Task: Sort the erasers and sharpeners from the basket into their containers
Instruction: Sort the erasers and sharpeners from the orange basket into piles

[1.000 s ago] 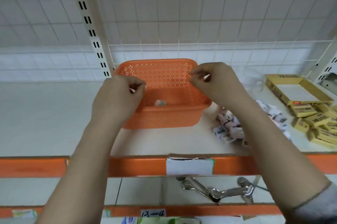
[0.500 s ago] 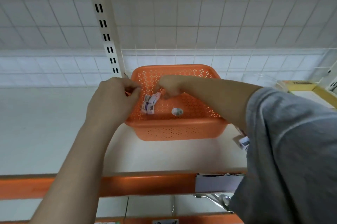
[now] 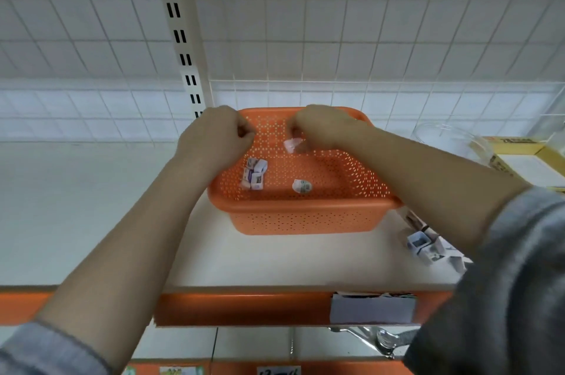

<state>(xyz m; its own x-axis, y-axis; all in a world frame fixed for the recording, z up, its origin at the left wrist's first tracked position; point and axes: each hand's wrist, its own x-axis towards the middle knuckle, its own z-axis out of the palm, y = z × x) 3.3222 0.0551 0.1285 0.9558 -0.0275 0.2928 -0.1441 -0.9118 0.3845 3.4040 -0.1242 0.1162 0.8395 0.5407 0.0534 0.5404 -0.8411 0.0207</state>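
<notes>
— What's on the shelf (image 3: 91,206)?
— An orange plastic basket (image 3: 305,218), rectangular with rounded corners, its walls and floor punched with small holes; it sits on the smooth white shelf board above an orange front rail (image 3: 238,307).
— And the hands?
— Both are over the basket. The left hand (image 3: 214,137) is curled at the far-left rim, fingertips drawn tight together; whether it pinches the rim or something small, I cannot tell. The right hand (image 3: 324,127) hovers above the basket's back half, fingers bunched around a small pale wrapped piece (image 3: 292,144), blurred.
— What is left inside?
— A clump of little boxy erasers (image 3: 253,174) in white and purple paper sleeves, lying near the left wall, and one rounded white piece (image 3: 302,185) with a barcode label, apart from them toward the middle.
— Beyond the basket?
— More small sleeved blocks (image 3: 428,247) loose on the shelf to the right, a clear plastic tub (image 3: 449,142), and a yellow cardboard box (image 3: 526,157) at the far right. Behind, white wire grid (image 3: 336,23)
</notes>
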